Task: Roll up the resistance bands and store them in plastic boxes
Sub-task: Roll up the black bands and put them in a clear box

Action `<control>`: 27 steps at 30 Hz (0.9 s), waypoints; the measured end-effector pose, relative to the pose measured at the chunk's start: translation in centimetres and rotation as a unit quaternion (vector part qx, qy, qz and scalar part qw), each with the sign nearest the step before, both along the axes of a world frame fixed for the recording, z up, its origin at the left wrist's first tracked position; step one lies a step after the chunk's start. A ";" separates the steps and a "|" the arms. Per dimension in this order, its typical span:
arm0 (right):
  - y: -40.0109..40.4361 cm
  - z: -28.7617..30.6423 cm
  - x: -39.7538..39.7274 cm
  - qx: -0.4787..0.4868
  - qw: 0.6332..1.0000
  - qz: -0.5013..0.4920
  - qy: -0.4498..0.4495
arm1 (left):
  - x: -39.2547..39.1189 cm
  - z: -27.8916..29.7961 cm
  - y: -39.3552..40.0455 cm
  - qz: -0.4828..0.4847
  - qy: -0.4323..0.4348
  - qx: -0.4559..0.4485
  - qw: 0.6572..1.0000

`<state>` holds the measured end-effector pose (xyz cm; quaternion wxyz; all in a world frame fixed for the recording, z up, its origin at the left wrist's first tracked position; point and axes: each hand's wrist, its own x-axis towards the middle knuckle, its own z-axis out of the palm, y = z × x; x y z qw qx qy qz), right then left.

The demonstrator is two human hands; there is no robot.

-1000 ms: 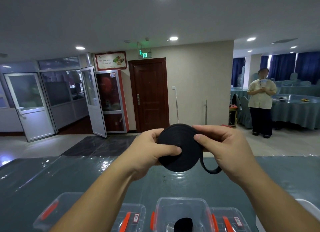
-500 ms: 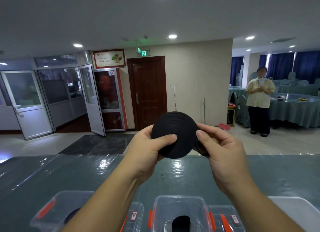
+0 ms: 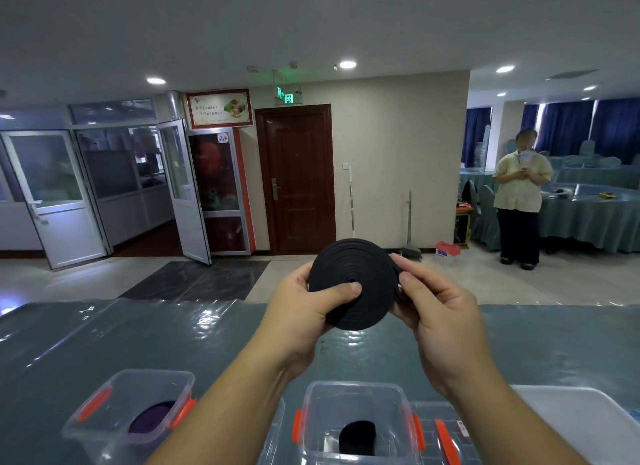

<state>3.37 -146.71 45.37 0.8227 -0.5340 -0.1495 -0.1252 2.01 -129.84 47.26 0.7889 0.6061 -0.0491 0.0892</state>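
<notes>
A black resistance band [image 3: 356,274] is wound into a flat coil and held up in front of me, above the table. My left hand [image 3: 304,308] grips the coil with the thumb pressed on its centre. My right hand [image 3: 433,308] pinches the coil's right edge, where the band's end lies. Below, a clear plastic box [image 3: 356,398] with orange latches holds a black roll [image 3: 357,437]. A second clear box [image 3: 138,385] at the lower left holds a purple roll [image 3: 152,419].
The table [image 3: 104,343] has a grey-green cloth under shiny plastic. Clear lids with orange clips [image 3: 446,433] lie right of the middle box, and a white tray [image 3: 575,419] sits at the lower right. A person [image 3: 519,201] stands far off by other tables.
The loose tail that hung below the coil has been wound in. The coil is now tighter and held a little higher, turned more flat toward me.
</notes>
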 end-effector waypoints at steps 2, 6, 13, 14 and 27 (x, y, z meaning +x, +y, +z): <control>-0.2 -0.2 0.1 0.011 1.000 0.020 0.017 | 0.0 -0.6 -0.8 0.006 0.004 -0.029 1.000; -0.5 -0.5 -0.2 0.056 0.997 0.041 0.039 | -0.2 -1.5 -2.0 0.006 0.008 -0.080 0.997; -1.0 -3.0 -1.1 0.092 0.994 -0.039 0.046 | -0.7 -2.8 -3.8 0.030 0.028 -0.098 0.994; -1.2 -3.4 -1.3 0.087 0.994 -0.034 0.049 | -0.7 -3.1 -4.0 0.035 0.033 -0.103 0.994; -4.2 -11.6 -2.0 0.127 0.972 -0.036 0.194 | -0.6 -11.4 -9.0 0.093 0.146 -0.127 0.977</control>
